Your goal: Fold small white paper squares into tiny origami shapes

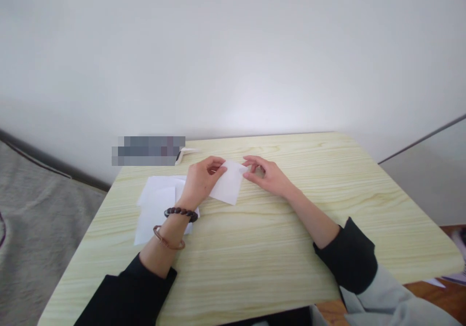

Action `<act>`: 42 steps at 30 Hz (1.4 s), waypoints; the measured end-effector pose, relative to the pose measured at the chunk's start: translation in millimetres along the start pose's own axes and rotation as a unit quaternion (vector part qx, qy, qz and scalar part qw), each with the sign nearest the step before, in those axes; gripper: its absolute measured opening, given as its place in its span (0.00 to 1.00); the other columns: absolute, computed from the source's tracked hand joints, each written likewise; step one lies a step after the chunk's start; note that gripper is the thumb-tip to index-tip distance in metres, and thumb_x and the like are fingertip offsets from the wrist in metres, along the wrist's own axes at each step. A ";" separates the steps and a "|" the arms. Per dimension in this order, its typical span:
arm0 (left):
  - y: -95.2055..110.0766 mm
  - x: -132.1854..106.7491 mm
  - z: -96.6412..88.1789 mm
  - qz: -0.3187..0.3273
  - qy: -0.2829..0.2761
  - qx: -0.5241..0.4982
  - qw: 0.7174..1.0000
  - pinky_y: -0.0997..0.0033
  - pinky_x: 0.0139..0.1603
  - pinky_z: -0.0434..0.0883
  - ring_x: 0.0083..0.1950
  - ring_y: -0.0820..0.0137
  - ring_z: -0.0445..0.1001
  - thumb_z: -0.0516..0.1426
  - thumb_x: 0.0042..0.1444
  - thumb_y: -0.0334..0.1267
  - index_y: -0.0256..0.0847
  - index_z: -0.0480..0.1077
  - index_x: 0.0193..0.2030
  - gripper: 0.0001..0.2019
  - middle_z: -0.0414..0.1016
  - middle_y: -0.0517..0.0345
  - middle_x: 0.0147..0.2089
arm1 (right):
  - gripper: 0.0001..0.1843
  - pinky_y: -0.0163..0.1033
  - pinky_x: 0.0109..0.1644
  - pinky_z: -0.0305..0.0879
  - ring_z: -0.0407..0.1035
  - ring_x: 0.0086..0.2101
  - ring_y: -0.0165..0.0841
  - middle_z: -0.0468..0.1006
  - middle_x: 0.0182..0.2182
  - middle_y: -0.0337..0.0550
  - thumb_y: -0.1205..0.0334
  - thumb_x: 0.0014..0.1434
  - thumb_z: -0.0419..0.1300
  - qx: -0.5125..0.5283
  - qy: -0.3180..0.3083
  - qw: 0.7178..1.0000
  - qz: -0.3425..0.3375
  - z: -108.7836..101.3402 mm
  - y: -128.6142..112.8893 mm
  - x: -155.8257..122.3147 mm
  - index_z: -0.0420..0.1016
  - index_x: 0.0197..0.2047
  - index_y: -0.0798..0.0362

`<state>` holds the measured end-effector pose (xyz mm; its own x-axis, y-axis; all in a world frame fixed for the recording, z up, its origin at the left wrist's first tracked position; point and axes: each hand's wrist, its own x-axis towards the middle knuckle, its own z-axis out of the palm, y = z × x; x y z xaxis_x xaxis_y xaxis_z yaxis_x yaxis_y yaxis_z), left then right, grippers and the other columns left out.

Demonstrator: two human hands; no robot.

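Note:
A small white sheet of paper point(229, 185) lies on the pale wooden table point(291, 229), partly lifted at its far edge. My left hand point(200, 180) pinches its left far corner with curled fingers. My right hand point(265, 173) holds the right far corner, fingers bent onto the paper. Two bracelets sit on my left wrist. Under my left hand and wrist lies a loose stack of white paper sheets point(156, 204).
A small white folded object point(185, 154) rests at the table's far edge beside a blurred patch. A plain white wall rises behind the table. Grey fabric point(36, 234) lies to the left; wooden floor shows at the lower right.

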<state>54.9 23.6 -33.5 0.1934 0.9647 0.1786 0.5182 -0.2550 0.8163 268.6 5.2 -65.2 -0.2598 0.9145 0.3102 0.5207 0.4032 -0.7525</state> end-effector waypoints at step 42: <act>-3.2 -3.8 6.4 -0.125 -0.146 -0.240 0.952 0.69 0.35 0.74 0.32 0.67 0.76 0.61 0.47 0.50 0.38 0.72 0.42 0.19 0.79 0.56 0.32 | 0.16 0.31 0.25 0.60 0.64 0.20 0.26 0.71 0.20 0.35 0.55 0.59 0.56 0.186 0.001 0.981 0.057 6.0 -2.4 2.8 0.74 0.46 0.53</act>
<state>57.9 20.3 -40.3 0.3733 0.9143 -0.1572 0.1513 0.1072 0.9827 261.7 6.6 -66.1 -0.2142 0.9534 0.2123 0.2131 0.2578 -0.9424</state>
